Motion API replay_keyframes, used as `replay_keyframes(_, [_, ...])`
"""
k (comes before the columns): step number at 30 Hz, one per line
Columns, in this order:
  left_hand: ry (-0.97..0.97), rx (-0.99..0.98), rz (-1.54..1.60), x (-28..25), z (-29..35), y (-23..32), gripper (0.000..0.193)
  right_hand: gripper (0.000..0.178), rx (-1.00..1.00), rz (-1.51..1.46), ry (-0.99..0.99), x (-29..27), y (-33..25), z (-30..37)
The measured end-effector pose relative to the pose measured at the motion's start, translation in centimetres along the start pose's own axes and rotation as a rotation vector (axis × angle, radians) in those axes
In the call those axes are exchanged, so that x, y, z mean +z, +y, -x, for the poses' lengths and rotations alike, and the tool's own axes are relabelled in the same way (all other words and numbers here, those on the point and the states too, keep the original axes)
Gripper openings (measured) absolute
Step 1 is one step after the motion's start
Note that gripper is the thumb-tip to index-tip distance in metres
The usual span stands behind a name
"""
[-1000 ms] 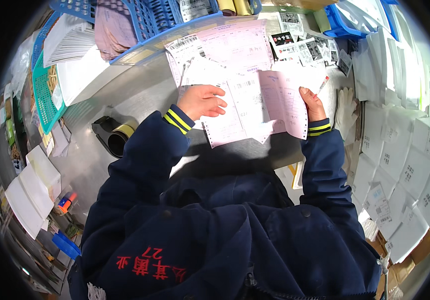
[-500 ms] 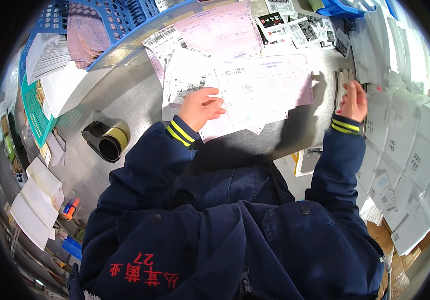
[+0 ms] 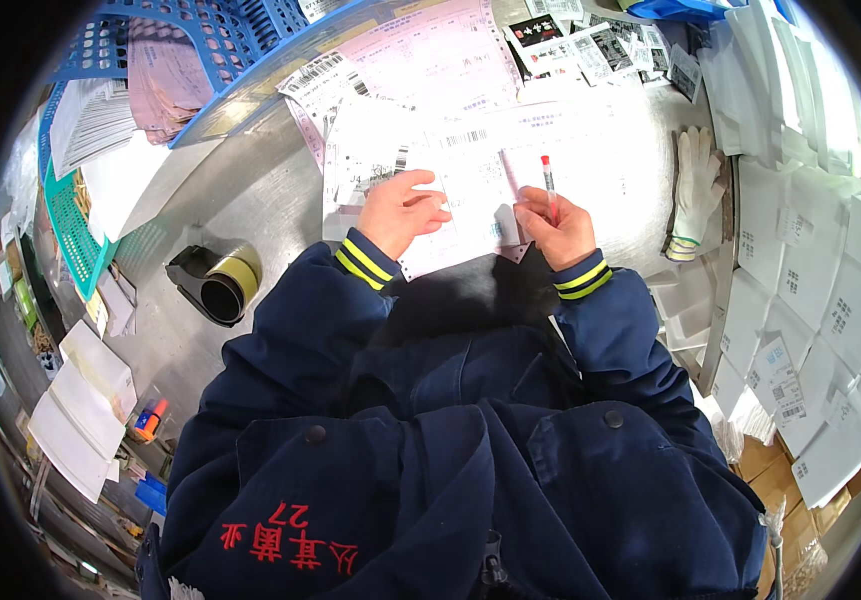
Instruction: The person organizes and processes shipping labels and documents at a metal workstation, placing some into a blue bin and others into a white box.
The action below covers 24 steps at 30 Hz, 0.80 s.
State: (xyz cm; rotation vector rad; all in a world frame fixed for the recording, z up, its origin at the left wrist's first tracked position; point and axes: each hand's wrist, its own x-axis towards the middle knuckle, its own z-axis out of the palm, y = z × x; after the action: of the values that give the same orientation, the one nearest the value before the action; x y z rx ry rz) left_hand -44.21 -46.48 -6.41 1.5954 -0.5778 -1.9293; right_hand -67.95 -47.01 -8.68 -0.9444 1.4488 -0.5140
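A white-and-pink printed form [image 3: 475, 195] lies on the metal table in front of me, strongly lit. My left hand [image 3: 402, 218] rests on its left part, fingers loosely bent and apart. At the form's right part is my right hand [image 3: 560, 228], closed around a red pen [image 3: 549, 178] that points up between the fingers. A pinkish edge of the form stands folded up beside the right fingertips; whether they pinch it too, I cannot tell. Under and beside the left hand lie white barcode labels [image 3: 358, 150]. More pink forms [image 3: 430, 50] lie behind.
A tape dispenser [image 3: 215, 285] sits at the left. A white glove [image 3: 692, 185] lies at the right, near stacked white packages [image 3: 800, 240]. Blue baskets [image 3: 220, 50] with papers stand at the back left. Small black-and-white packets [image 3: 600, 50] lie at the back right.
My right hand has come left from beside the glove to the form, bringing the red pen. The form's right part now appears folded up. My left hand has barely moved.
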Motion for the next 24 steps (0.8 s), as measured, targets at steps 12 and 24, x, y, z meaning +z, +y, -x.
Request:
replay_keyframes(12, [0.053, 0.150, -0.215, 0.4, 0.0, 0.8, 0.033, 0.011, 0.102, -0.171, -0.247, -0.1, -3.3, -0.4])
replay_keyframes(24, [0.093, 0.147, -0.219, 1.1, -1.2, 0.2, 0.016, 0.019, -0.505, 0.404, 0.127, 1.7, -12.7, -3.8])
